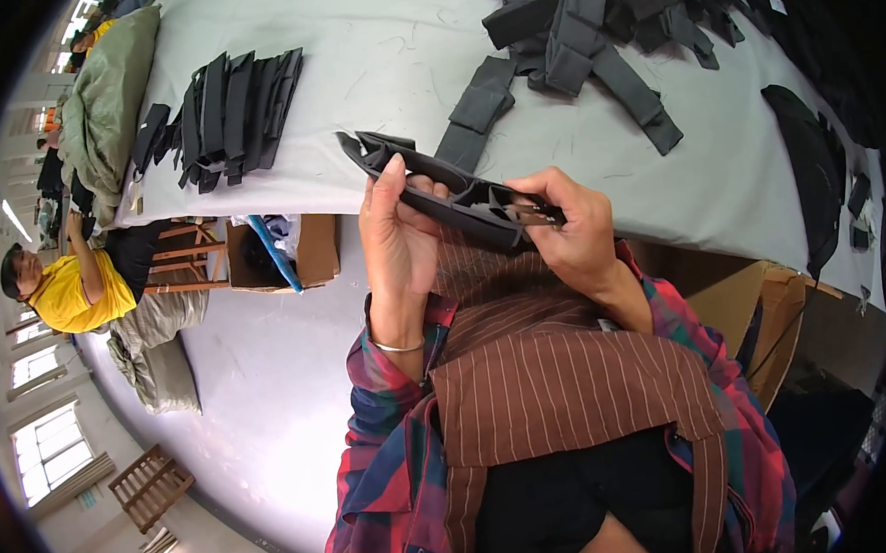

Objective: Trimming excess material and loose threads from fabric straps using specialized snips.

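Note:
My left hand [400,224] grips a black fabric strip with sewn pockets [454,201], thumb on its upper face and fingers inside the fold. The strip is held above the table's near edge and gapes into loops. At its right end, my right hand [573,232] is closed around small metal thread snips [532,214], mostly hidden by the fingers. The snips' tips cannot be made out against the dark cloth. Beyond my hands a similar black strip [476,110] lies flat on the table.
The white-covered table [354,111] bears a neat row of black strips [234,117] at left and a loose heap [580,29] at far right. A black bag-like piece [809,177] hangs over the right edge. Cardboard boxes [316,251] stand below. A person in yellow [83,295] sits at left.

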The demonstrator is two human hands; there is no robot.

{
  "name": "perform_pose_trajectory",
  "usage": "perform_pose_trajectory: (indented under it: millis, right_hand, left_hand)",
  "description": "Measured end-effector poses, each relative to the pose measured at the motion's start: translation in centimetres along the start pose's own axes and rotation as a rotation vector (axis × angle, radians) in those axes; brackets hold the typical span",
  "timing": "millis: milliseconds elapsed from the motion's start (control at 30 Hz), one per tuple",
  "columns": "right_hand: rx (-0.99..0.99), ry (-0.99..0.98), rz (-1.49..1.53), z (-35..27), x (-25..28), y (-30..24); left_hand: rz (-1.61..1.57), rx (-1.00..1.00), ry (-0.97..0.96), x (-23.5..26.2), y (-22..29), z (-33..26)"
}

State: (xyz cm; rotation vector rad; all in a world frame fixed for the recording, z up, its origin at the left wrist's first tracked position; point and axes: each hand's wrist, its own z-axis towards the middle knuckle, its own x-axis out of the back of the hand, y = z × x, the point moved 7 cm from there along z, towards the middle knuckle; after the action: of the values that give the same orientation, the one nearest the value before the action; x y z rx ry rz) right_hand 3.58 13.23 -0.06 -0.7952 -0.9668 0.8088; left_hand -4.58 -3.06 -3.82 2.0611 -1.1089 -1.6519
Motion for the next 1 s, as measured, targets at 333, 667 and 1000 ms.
perform_pose_trajectory:
  millis: [333,667,1000]
  right_hand:
    - [-0.016,-0.125,-0.004,2.4,1.6,1.2]
    - [0.270,-0.206,-0.262,3.3,0.8,-2.0]
    - [0.343,-0.205,-0.247,3.5,-0.9,-3.5]
  left_hand:
    - [0.220,-0.055,-0.110,-1.5,0.9,-0.2]
    - [0.278,-0.145,-0.072,-0.6,1.9,-0.2]
    - [0.252,-0.137,-0.087,-0.6,2.5,-1.0]
